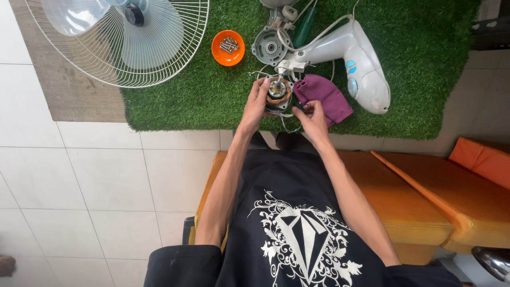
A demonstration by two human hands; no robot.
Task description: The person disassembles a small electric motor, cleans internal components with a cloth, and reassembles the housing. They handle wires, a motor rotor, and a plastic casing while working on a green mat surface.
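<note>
Head view looks down on a green grass mat (pixel 212 101) spread over the floor, taken as the landmark. At the mat's far left corner lies a white fan guard with blades (pixel 119 40). On its right half rests the white fan body (pixel 361 64), a cable looping from it. A purple cloth (pixel 324 98) lies just left of that body, near the mat's front edge. Farther back sit a grey round motor cover (pixel 271 47) and an orange dish of screws (pixel 228 48). At the front edge, the fan motor (pixel 279 93) with copper windings is gripped by the left hand (pixel 256 103) on its left side; the right hand (pixel 313 117) pinches thin wires at its right.
</note>
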